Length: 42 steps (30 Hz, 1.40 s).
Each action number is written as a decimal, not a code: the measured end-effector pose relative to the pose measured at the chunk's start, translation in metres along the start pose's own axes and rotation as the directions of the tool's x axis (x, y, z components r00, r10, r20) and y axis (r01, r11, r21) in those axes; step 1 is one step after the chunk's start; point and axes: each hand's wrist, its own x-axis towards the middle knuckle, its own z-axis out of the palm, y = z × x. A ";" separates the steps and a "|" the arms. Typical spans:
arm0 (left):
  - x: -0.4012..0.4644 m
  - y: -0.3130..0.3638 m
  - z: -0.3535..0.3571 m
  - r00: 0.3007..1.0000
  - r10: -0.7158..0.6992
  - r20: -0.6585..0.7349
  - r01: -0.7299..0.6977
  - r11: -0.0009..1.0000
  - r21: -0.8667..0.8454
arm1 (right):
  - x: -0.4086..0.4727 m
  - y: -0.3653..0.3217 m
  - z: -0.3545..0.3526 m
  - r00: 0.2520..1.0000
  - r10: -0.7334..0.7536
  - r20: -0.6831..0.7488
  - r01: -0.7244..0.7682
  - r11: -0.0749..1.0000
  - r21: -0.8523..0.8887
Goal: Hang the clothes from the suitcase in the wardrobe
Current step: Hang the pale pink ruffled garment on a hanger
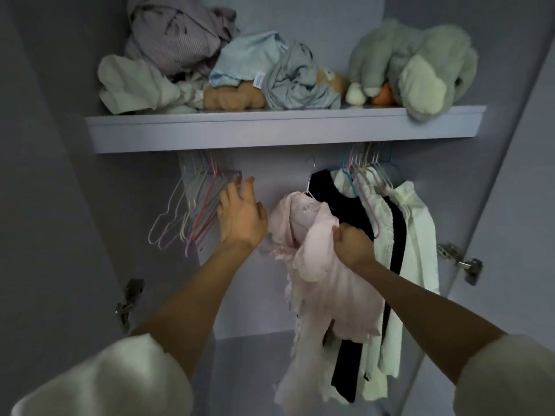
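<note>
I am looking into an open wardrobe. My right hand (353,244) grips a pale pink garment (324,283) that hangs down in front of the rail, a hanger hook showing at its top. My left hand (240,214) reaches into a bunch of empty wire hangers (192,211) at the left of the rail, its fingers touching them; whether it holds one is hidden. To the right hang a black garment (339,196) and white garments (417,232) on more hangers.
A shelf (270,130) above the rail carries crumpled clothes (180,49) and a grey plush toy (420,61). Wardrobe doors stand open on both sides, with metal hinges (462,262) on the right and at the lower left.
</note>
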 end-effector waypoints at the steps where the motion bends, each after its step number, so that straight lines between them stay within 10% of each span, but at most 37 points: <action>1: 0.006 0.005 0.000 0.998 0.042 -0.047 -0.040 0.999 0.032 | 0.006 0.000 -0.002 1.000 0.006 -0.020 -0.006 1.000 0.005; 10: 0.069 0.027 0.024 0.885 0.400 -0.237 -0.294 0.876 0.382 | 0.068 0.026 0.005 0.977 0.052 -0.208 -0.036 0.996 0.080; 21: 0.109 0.024 0.064 0.812 0.430 -0.395 -0.220 0.852 0.476 | 0.136 0.050 0.018 0.967 0.240 -0.087 -0.225 0.962 0.157; 27: 0.101 0.026 0.057 0.861 0.398 -0.315 -0.212 0.846 0.489 | 0.139 0.049 0.015 0.949 0.309 0.060 -0.314 0.930 0.189; 42: -0.022 0.010 0.022 0.966 0.027 0.256 -0.083 0.974 0.212 | -0.009 0.010 0.008 0.993 -0.083 0.084 0.083 0.997 0.002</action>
